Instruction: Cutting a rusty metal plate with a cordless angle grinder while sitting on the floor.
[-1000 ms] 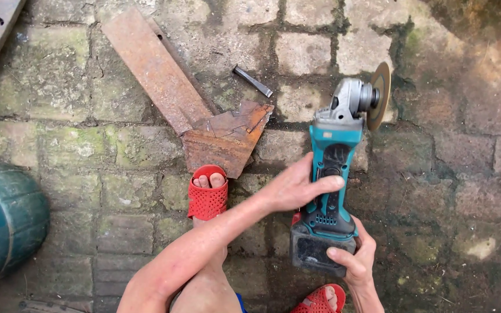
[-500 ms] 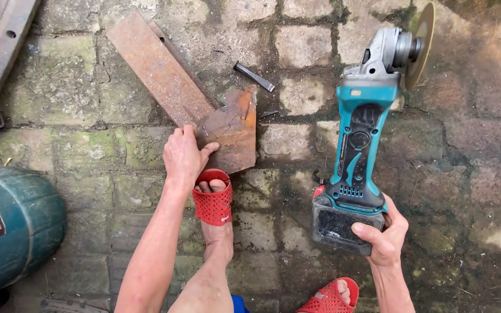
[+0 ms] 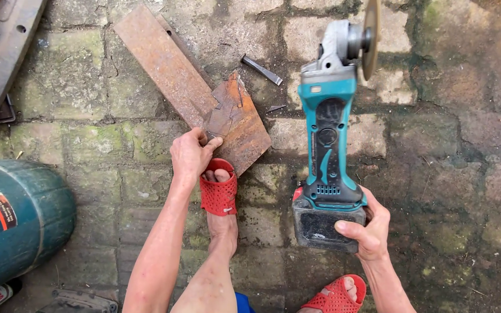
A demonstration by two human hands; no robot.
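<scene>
My right hand [image 3: 365, 227] grips the battery end of a teal cordless angle grinder [image 3: 327, 133], held above the ground with its disc [image 3: 371, 36] pointing away from me. My left hand [image 3: 191, 153] pinches the near edge of a rusty metal plate [image 3: 195, 93] lying on the paving. My left foot in a red sandal [image 3: 218, 188] rests against the plate's near corner. The other red sandal [image 3: 336, 295] shows at the bottom edge.
A small dark metal bolt [image 3: 262, 69] lies beyond the plate. A teal metal drum [image 3: 15, 223] lies at the left. A grey case or panel [image 3: 1, 52] sits at the top left. Mossy brick paving [image 3: 465, 174] stretches to the right.
My left hand left the grinder's body and went to the rusty plate's edge. The grinder, now held by the right hand alone, lifted and stretched forward.
</scene>
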